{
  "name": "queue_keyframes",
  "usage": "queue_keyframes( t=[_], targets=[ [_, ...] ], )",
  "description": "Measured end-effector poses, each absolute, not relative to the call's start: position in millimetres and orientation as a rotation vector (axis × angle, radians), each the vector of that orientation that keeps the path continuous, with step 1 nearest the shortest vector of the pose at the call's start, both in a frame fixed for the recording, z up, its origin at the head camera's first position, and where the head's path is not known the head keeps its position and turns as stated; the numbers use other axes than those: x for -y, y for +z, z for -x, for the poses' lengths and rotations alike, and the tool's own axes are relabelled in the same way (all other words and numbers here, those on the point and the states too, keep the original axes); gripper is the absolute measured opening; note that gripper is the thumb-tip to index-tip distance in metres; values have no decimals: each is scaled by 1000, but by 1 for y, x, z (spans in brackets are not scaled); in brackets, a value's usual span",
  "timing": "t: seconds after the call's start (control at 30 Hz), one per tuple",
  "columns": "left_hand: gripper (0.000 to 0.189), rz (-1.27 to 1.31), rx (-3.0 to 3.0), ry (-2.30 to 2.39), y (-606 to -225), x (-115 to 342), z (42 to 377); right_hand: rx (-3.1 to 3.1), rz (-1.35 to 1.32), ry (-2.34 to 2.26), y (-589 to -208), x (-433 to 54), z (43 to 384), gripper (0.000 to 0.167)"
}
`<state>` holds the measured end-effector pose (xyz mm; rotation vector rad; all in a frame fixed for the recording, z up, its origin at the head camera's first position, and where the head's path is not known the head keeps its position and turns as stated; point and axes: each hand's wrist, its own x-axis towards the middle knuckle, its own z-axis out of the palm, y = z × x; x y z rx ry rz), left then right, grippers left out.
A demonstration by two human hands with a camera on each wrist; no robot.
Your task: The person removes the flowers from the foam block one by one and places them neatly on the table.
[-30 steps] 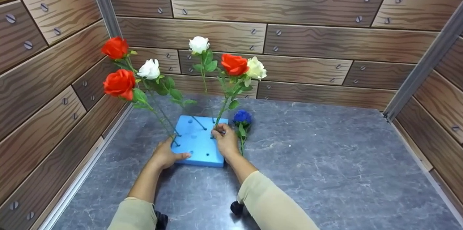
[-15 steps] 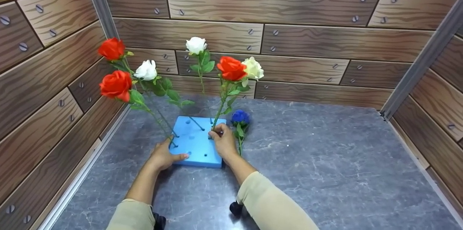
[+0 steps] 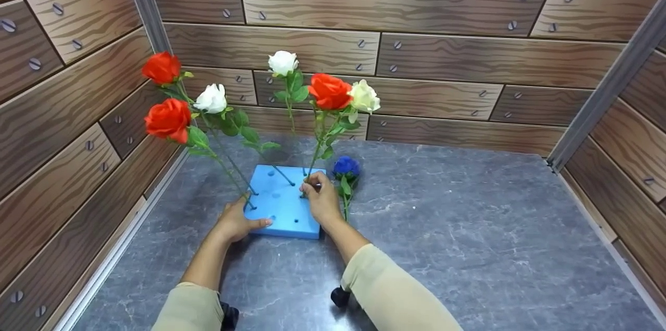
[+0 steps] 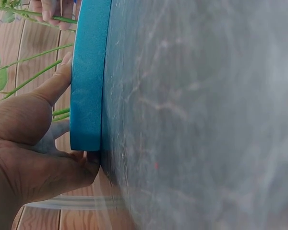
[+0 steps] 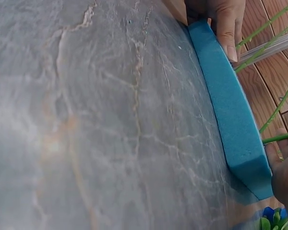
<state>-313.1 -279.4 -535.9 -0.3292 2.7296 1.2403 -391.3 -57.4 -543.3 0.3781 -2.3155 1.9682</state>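
Note:
A red rose (image 3: 330,91) stands over the right side of a blue foam block (image 3: 283,211). Its stem is pinched low down by my right hand (image 3: 323,198), just above the block; the stem's end is hidden behind the fingers. My left hand (image 3: 234,223) grips the block's left edge, thumb (image 4: 57,81) on the top face and fingers at the side. Two more red roses (image 3: 168,119) and a white rose (image 3: 211,98) lean left from holes in the block. Farther back rises another white rose (image 3: 283,62). A cream rose (image 3: 365,96) is beside the held red one, its lower stem hidden.
A blue rose (image 3: 346,166) lies on the grey marbled table (image 3: 458,227), right of the block. Bare holes show in the block's front part. Wood-patterned walls (image 3: 437,8) enclose the table at the back and both sides.
The red rose in my right hand has shifted slightly left and up against the cream rose. My left hand keeps its place on the block. The whole head view has shifted a little.

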Motion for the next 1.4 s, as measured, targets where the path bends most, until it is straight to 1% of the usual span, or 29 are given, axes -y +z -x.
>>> queue_keyframes(
  t=[0.23,0.47,0.87,1.13,1.4],
  targets=[
    [113,319,-2734,1229,-537,277,312,2269,-435,1975,-544,53,386,8],
    [113,302,-2720,1224,-536,277,312,2264,-414,2033,-538,47,384,4],
    [113,306,-2684,1257,-534,280,311,2256,-500,1992,-528,36,372,16],
    [113,312,-2687,1238,-535,280,311,2291,-499,1978,-523,29,365,18],
    [114,313,-2711,1215,-534,280,310,2341,-501,1939,-521,18,359,18]
  ],
)
